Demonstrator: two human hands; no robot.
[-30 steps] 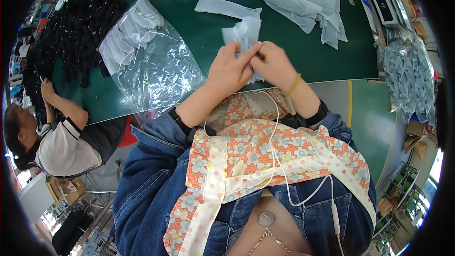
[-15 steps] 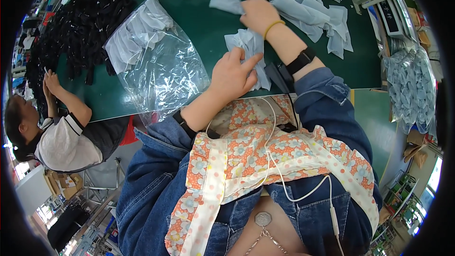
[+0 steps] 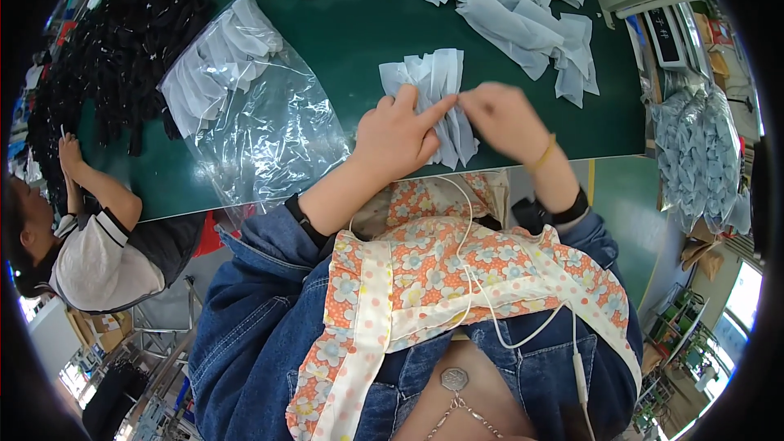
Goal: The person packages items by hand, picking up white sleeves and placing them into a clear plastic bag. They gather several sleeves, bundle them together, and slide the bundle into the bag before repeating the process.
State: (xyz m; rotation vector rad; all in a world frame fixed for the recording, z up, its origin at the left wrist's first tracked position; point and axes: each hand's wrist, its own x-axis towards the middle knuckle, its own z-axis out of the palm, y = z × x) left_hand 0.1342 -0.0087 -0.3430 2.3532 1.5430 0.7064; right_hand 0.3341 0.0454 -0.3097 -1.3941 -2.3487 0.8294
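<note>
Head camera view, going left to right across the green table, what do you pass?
Black pile → clear plastic bag → left hand → right hand, both on a stack of pale fabric pieces → bagged pale pieces past the table's right end.

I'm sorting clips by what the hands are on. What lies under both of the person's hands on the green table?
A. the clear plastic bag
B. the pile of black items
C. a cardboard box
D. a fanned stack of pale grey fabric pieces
D: the left hand and the right hand meet on the fanned stack of pale grey fabric pieces, while the clear plastic bag lies apart to the left.
</note>
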